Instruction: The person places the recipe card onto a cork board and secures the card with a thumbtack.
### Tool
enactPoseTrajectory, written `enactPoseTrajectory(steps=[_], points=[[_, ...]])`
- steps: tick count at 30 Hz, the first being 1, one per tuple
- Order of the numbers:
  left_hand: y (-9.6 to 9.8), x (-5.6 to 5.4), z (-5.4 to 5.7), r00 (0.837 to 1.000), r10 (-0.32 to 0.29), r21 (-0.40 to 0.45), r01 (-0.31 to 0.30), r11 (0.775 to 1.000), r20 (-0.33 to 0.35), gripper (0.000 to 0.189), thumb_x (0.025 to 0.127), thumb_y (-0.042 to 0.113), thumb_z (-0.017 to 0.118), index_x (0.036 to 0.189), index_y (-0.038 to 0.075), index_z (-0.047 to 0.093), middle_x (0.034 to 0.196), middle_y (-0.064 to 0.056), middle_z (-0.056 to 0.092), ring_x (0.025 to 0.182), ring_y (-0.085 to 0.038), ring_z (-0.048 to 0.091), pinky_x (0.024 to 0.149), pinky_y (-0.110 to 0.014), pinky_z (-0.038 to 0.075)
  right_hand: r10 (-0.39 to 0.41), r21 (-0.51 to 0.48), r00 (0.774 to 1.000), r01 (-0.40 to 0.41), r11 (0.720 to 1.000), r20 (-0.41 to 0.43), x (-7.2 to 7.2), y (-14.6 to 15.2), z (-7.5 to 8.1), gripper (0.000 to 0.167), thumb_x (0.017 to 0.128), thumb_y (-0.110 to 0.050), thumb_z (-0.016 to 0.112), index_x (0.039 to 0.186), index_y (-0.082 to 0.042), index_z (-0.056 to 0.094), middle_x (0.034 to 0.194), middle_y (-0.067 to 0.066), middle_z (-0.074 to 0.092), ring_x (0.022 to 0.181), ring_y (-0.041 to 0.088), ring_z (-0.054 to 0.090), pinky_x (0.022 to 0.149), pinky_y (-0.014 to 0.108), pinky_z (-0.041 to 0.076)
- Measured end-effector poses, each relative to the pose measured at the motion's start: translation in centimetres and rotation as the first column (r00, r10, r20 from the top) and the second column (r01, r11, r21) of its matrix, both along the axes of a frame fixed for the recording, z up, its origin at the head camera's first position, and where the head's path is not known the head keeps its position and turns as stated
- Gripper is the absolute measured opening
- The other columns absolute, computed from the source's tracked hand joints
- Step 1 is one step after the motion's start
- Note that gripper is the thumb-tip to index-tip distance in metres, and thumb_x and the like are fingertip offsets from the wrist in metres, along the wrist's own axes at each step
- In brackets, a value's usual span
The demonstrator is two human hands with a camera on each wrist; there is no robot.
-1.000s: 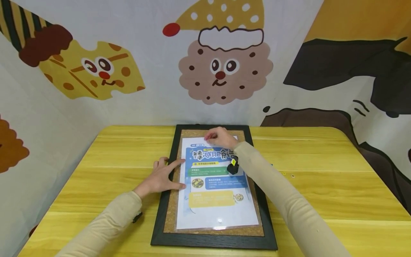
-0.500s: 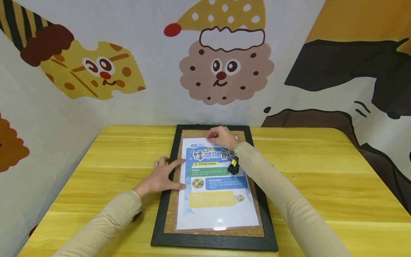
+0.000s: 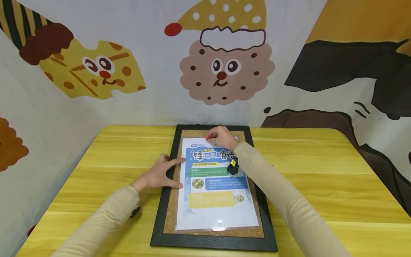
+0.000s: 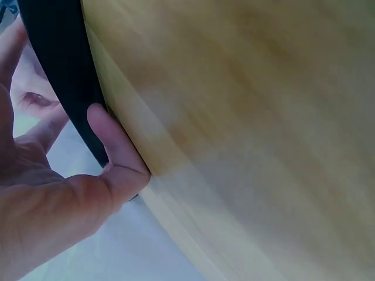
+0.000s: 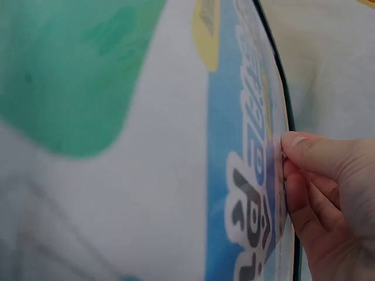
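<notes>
In the head view a printed sheet (image 3: 221, 217) in a shiny clear cover lies on a cork board (image 3: 170, 217) with a black frame (image 3: 212, 242). My right hand (image 3: 223, 138) is at the sheet's top edge, pinching what looks like a small red push pin (image 3: 210, 136) between thumb and fingers. The right wrist view shows these fingertips (image 5: 296, 140) against the edge; the pin is mostly hidden there. My left hand (image 3: 157, 173) lies across the frame's left side. Its thumb and index finger are spread, their tips at the sheet's left edge.
The board lies on a yellow wood-grain table (image 3: 321, 200). Two tiny ring-like items (image 3: 293, 177) are on the table right of the board, near my right forearm. A cartoon-printed cloth (image 3: 154, 100) hangs behind the table and at its left.
My left hand has shifted slightly left, its thumb tip drawn back toward the sheet's edge. The right hand moved slightly right at first, then stayed at the top edge. The sheet looks unmoved.
</notes>
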State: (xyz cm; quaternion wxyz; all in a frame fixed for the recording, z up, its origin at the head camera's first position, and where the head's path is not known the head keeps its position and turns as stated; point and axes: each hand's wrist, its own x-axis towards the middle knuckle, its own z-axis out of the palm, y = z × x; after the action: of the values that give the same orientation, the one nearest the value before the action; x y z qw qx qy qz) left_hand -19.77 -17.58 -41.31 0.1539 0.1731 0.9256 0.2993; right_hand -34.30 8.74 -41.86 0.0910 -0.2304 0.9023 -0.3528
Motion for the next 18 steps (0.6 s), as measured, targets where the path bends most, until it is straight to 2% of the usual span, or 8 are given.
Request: enactPoseTrajectory(steps=[7, 14, 18], points=[[-0.48, -0.38, 0.16, 1.000, -0.005, 0.002, 0.005, 1.000, 0.013, 0.093, 0.071, 0.044, 0.085, 0.148, 0.018, 0.041, 0.137, -0.029, 0.020, 0.113, -0.044, 0.039, 0.087, -0.057, 0.040, -0.025, -0.046, 0.999, 0.026, 0.999, 0.038, 0.00, 0.22, -0.10, 0.012, 0.092, -0.011, 0.068, 0.101, -0.013, 0.076, 0.102, -0.002, 0.068, 0.094, 0.014, 0.061, 0.087, 0.033, 0.045], [-0.75, -0.72, 0.21, 0.999, -0.025, 0.016, 0.025, 1.000, 0.022, 0.094, 0.071, 0.043, 0.085, 0.149, 0.017, 0.040, 0.135, -0.027, 0.022, 0.113, -0.041, 0.039, 0.089, -0.056, 0.039, -0.048, -0.080, 0.998, 0.052, 0.995, 0.042, 0.18, 0.19, -0.09, 0.013, 0.092, -0.011, 0.067, 0.101, -0.010, 0.077, 0.100, 0.001, 0.069, 0.093, 0.016, 0.061, 0.086, 0.033, 0.046], [-0.79, -0.67, 0.25, 0.999, -0.027, 0.019, 0.027, 0.999, 0.026, 0.094, 0.071, 0.042, 0.085, 0.149, 0.016, 0.040, 0.134, -0.026, 0.023, 0.111, -0.040, 0.039, 0.088, -0.055, 0.039, -0.074, -0.102, 0.994, 0.083, 0.991, 0.083, 0.33, 0.24, -0.23, 0.013, 0.092, -0.013, 0.068, 0.102, -0.012, 0.076, 0.101, -0.001, 0.068, 0.095, 0.016, 0.060, 0.088, 0.035, 0.044]])
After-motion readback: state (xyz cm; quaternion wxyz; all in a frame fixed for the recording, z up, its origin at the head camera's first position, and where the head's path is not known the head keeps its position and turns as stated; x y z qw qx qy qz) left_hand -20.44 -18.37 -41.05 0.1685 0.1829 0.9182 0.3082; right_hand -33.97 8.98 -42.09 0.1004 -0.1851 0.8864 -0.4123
